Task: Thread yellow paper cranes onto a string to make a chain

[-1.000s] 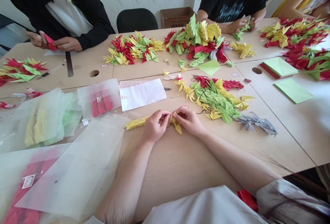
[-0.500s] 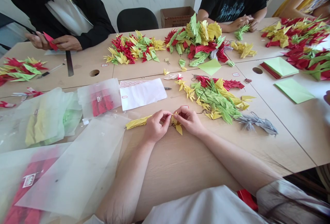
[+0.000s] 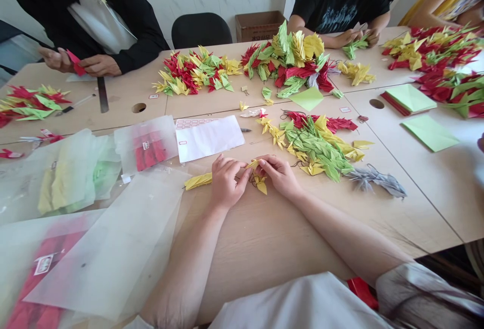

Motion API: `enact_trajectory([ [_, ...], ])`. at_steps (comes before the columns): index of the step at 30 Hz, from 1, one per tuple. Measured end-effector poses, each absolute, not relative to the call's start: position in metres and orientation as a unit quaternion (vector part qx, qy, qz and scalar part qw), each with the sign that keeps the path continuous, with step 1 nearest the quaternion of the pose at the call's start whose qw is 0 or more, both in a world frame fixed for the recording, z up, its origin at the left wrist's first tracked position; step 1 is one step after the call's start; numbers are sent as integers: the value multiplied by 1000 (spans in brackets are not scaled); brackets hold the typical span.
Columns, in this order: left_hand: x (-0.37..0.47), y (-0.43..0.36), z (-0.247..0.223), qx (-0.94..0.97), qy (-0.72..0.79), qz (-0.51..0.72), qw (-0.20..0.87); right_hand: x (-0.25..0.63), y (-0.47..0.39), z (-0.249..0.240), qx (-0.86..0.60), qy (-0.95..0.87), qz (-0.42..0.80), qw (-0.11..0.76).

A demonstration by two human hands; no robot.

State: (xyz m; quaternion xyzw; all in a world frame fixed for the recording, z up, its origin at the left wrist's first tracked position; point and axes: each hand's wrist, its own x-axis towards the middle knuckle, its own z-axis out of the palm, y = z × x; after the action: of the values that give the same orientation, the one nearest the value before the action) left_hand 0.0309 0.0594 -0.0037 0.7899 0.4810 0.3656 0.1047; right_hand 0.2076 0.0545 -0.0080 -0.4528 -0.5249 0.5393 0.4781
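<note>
Between my two hands a small folded yellow paper crane [image 3: 252, 164] is pinched at the fingertips. My left hand [image 3: 228, 182] is closed on its left end, and my right hand [image 3: 280, 176] grips the right end. Just below, another yellow paper crane [image 3: 260, 184] lies beside a dark thread. Left of my left hand, a strand of packed yellow folded paper [image 3: 198, 181] rests on the table, partly behind the hand. Right of my right hand lie a green strand of cranes [image 3: 321, 150] and loose yellow cranes [image 3: 313, 168].
Translucent plastic sleeves [image 3: 109, 248] cover the left side. A white sheet [image 3: 212, 140] lies ahead, with heaps of coloured cranes [image 3: 196, 69] beyond. A grey strand [image 3: 378, 181] and green paper squares [image 3: 430, 133] lie to the right. Co-workers sit opposite, handling paper.
My left fingers have lifted and straightened a little. The yellow crane at the fingertips has turned and shows more clearly as a slim piece. The crane below has shifted slightly upward.
</note>
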Motion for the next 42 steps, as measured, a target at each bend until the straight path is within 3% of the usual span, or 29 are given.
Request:
enact_trajectory([
  [12,30,58,-3,787,478,372,118,206,53,-12,-479,-591,494,422],
  [20,27,58,-2,742,528,412,40,216,54,-9,-497,-556,403,530],
  [28,32,53,2,829,447,329,65,212,52,-9,-472,-623,430,452],
  [38,24,60,1,837,502,212,54,211,58,-11,-478,-471,536,512],
  [42,23,55,16,839,512,156,96,211,61,-8,-469,-439,556,527],
])
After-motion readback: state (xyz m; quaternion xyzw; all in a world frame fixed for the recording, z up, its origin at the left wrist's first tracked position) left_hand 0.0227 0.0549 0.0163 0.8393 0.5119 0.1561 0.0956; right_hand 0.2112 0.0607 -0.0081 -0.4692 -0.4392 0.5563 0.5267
